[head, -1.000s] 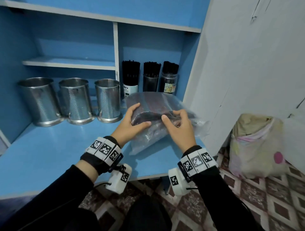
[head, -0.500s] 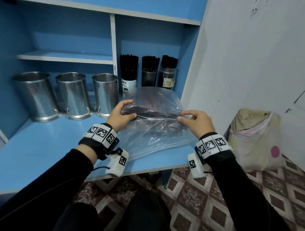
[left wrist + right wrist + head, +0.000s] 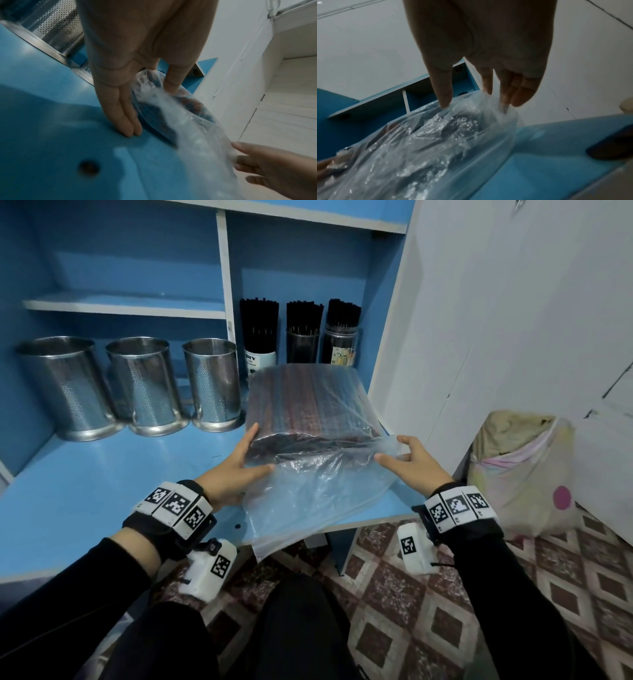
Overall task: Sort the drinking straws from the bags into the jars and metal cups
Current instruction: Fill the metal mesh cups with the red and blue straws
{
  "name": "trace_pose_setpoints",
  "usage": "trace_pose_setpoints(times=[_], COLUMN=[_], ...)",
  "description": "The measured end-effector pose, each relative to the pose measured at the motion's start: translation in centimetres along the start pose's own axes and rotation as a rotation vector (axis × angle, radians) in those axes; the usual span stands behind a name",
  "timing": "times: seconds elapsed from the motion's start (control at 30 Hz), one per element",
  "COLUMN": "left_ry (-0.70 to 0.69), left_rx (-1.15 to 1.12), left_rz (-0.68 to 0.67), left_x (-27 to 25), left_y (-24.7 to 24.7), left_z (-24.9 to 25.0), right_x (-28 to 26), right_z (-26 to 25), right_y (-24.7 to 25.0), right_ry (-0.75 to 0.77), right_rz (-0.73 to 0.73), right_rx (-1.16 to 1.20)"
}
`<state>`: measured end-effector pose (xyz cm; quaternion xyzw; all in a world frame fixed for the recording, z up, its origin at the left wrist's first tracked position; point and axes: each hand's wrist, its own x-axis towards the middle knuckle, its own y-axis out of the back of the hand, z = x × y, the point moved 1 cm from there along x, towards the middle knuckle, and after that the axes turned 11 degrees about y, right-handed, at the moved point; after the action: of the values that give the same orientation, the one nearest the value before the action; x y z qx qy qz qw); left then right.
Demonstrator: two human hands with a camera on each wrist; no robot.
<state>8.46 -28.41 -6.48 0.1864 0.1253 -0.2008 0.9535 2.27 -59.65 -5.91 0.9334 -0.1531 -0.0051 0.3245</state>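
A clear plastic bag (image 3: 318,453) packed with dark drinking straws (image 3: 305,402) lies on the blue desk (image 3: 85,484), at the centre of the head view. The straws' long axis runs away from the person, toward the back of the shelf unit, and the bag's loose open end trails toward the desk's front edge. The left hand (image 3: 236,470) rests against the bundle's left near corner, fingers straight and flat, not curled round it. The right hand (image 3: 411,463) is at the bag's right near corner, fingers spread, tips touching the loose plastic; whether it pinches the film cannot be told. Both hands sit equally near the mouth. In the upper left stand three metal cups (image 3: 140,385), which look empty. Just behind the bag, three jars (image 3: 301,337) are full of upright black straws.
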Motion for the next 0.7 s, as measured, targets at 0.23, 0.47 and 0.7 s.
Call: trace_pose_setpoints(times=[0.23,0.47,0.7], left_ry=[0.071,0.002,0.003], left_rx=[-0.088,-0.175,-0.032], left_rz=[-0.216,-0.009,0.177], left_x=[-2.1,-2.4,-2.1], left_y=[1.2,3.6,5.0], left_z=[-1.7,0.4,1.4], right_x=[-0.1,-1.8,-1.0], right_z=[0.7,-2.4,-3.0], right_y=[2.0,3.1,2.1], right_ry=[-0.008,0.421,0.402], right_rz=[-0.019,0.083,0.154], right_rx=[0.027,0.504,0.349])
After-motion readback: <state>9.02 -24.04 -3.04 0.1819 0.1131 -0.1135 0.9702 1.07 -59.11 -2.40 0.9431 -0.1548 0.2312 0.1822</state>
